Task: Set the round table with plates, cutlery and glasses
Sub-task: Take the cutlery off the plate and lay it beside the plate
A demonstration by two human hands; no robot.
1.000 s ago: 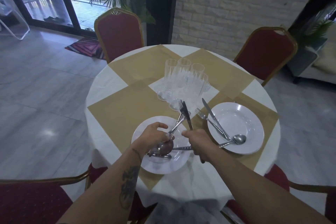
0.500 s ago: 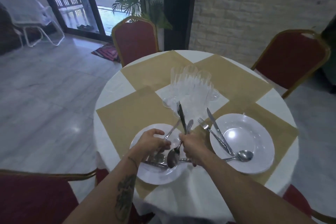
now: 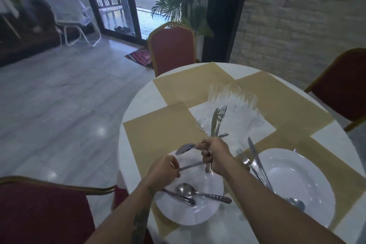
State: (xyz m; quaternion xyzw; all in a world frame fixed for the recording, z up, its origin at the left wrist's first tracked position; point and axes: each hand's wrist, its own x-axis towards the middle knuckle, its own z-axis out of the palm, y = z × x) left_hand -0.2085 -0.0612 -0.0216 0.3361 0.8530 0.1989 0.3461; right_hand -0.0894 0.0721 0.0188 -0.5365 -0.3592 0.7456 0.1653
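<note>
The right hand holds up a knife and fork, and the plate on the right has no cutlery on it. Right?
Not quite. The right hand does hold up a knife and fork, but the head view shows cutlery lying on the right plate.

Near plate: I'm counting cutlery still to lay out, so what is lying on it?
A spoon and a second piece lie on the near plate. The left hand and wrist cover that piece's other end, so its type is unclear.
</note>
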